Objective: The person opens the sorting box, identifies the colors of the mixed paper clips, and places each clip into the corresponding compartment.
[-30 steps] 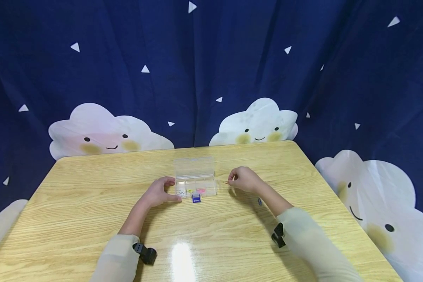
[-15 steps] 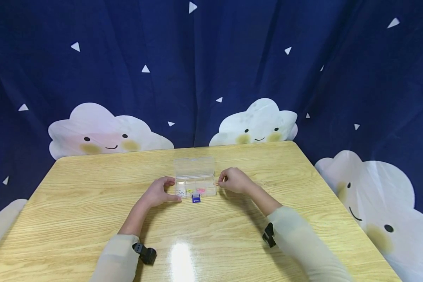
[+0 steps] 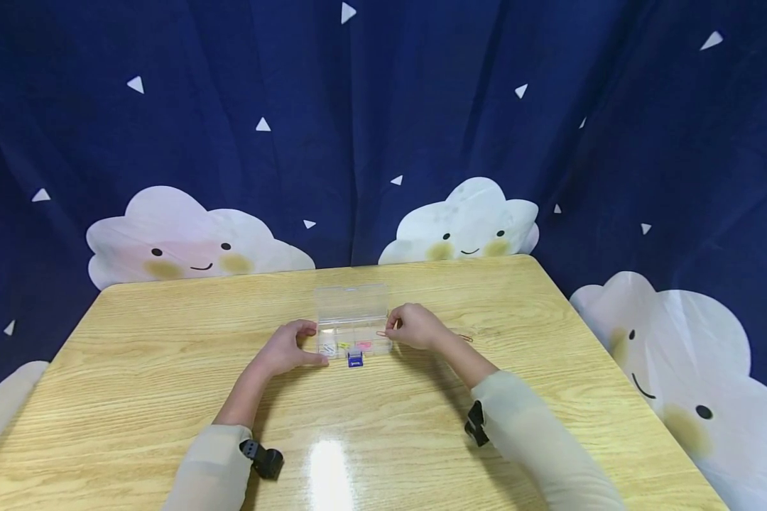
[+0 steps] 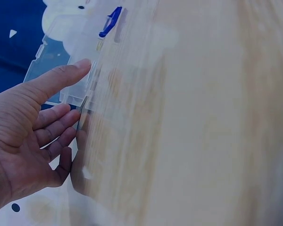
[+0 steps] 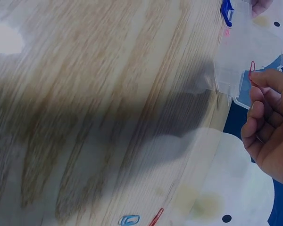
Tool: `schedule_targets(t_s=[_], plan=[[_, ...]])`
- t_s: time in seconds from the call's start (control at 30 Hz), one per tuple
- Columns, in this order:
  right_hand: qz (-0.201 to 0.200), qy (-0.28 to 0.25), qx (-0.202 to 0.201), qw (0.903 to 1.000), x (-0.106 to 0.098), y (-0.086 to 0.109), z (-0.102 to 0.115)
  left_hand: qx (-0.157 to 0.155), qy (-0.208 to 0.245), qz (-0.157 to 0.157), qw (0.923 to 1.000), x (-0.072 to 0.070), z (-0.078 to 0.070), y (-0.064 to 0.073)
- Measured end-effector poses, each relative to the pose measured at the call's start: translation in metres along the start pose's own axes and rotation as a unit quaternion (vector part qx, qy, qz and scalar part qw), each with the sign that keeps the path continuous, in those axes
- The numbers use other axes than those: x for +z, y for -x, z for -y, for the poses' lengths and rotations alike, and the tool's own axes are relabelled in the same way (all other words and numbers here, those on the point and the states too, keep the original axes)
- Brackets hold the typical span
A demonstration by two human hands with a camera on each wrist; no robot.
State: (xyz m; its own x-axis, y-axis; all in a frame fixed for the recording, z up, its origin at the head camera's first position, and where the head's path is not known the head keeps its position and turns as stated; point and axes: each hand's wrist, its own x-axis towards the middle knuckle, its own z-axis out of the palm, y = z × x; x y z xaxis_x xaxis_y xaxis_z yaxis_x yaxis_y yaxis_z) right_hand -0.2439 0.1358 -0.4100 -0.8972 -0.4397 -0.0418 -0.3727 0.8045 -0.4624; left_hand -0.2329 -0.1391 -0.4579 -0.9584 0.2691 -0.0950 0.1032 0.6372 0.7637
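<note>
A clear compartment box (image 3: 373, 331) stands on the table with its transparent lid (image 3: 351, 304) raised at the back and a blue latch (image 3: 355, 360) at the front. Small white, yellow and pink pieces lie in several compartments. My left hand (image 3: 287, 349) holds the box's left end, thumb at the front corner and fingers at the side. Between thumb and forefinger, my right hand (image 3: 417, 326) pinches a red paper clip (image 5: 252, 67), which sticks out over the box's right end. The other fingers of that hand are curled under.
A second red paper clip (image 5: 156, 216) and a blue paper clip (image 5: 129, 220) lie on the wooden table (image 3: 358, 426), to the right of the box. In the head view the right forearm hides the blue one. A dark blue curtain (image 3: 332, 106) hangs behind the table.
My right hand has moved left with the red paper clip, from beside the box to over its right end. My left hand and the box have stayed put.
</note>
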Motion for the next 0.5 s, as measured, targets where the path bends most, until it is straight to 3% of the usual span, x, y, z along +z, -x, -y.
schedule_targets(t_s=[0.5], plan=[[0.007,0.000,0.017,0.9998,0.0029,-0.0025,0.0018,0.002,-0.006,0.000,1.0000,0.0003,0.0008,-0.0014]])
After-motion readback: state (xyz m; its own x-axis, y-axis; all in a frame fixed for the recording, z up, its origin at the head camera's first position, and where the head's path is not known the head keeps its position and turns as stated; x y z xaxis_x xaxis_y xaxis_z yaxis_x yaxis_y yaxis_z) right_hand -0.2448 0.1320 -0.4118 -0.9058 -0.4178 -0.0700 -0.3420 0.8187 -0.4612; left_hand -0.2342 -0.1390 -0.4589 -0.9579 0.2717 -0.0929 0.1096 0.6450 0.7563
